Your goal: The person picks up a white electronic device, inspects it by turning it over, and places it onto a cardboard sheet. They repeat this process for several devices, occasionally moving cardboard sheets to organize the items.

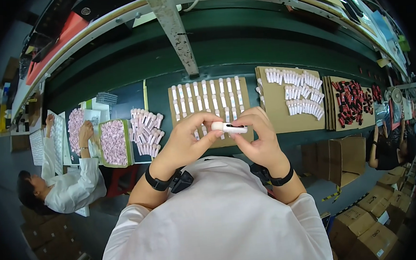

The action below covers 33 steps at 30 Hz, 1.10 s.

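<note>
The left hand [191,135] is drawn nearly closed into a pinch, its thumb and forefinger meeting on the rounded, pale pink end of a small white tube [235,128]. The right hand [260,134] is half curled around the tube's other end, thumb below and forefinger above, close to the black mark on its side. How its remaining fingers sit cannot be made out. The tube lies roughly level between the two hands, in front of the chest. A black wrist strap [159,182] circles the left wrist, and a similar black band [281,179] the right.

Just beyond both hands, and partly hidden by them, is a cardboard sheet [245,93] bearing neat rows of matching tubes [204,88]. Near the left hand, on its outer side, is a heaped cluster of tubes [146,133]; past that stands a green-rimmed tray [128,142] full of pale pink pieces [114,141]. Farther out on that side a co-worker in a white top [73,190] reaches over the bench. Beyond the right hand, on its outer side, a second cardboard sheet [276,119] carries slanting rows of tubes, and farther along lies a pile of red and black pieces [350,101]. An open cardboard box [350,162] stands lower, to the right of the right hand.
</note>
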Each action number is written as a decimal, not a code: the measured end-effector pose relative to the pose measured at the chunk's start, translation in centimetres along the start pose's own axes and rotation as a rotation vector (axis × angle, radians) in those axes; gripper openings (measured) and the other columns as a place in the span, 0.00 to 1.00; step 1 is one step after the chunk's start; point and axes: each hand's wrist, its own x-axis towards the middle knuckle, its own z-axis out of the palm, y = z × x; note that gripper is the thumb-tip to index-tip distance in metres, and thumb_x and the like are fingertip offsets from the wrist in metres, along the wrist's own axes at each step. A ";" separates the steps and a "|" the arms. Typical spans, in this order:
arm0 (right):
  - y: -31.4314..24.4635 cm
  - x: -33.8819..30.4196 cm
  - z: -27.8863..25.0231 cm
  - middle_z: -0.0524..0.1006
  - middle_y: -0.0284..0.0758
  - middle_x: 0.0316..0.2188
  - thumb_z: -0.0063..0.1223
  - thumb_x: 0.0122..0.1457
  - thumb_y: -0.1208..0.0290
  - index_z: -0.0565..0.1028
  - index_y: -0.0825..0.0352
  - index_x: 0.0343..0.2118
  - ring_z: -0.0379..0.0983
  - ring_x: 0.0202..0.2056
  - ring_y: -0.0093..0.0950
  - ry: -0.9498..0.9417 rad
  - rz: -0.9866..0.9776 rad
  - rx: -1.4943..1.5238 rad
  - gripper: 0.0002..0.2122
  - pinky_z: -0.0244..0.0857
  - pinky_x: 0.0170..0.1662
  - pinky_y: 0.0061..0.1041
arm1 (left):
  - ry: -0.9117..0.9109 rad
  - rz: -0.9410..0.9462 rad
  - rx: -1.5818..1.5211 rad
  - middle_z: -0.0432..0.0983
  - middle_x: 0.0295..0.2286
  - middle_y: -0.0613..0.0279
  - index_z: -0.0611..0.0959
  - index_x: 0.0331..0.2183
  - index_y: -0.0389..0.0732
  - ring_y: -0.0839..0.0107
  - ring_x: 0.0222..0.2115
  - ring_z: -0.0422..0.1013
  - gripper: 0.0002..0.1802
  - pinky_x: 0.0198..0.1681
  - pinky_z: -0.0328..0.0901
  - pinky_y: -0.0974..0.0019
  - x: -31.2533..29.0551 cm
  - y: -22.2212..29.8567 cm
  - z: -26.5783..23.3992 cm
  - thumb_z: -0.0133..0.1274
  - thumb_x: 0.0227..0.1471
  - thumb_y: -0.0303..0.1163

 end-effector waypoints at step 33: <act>-2.3 0.8 0.8 0.76 0.34 0.29 0.58 0.50 0.80 0.78 0.69 0.39 0.68 0.31 0.25 -0.057 0.130 -0.023 0.11 0.61 0.34 0.21 | -0.041 0.403 0.114 0.77 0.34 0.60 0.81 0.36 0.38 0.66 0.38 0.72 0.14 0.55 0.61 0.57 0.9 -1.2 -2.3 0.61 0.42 0.20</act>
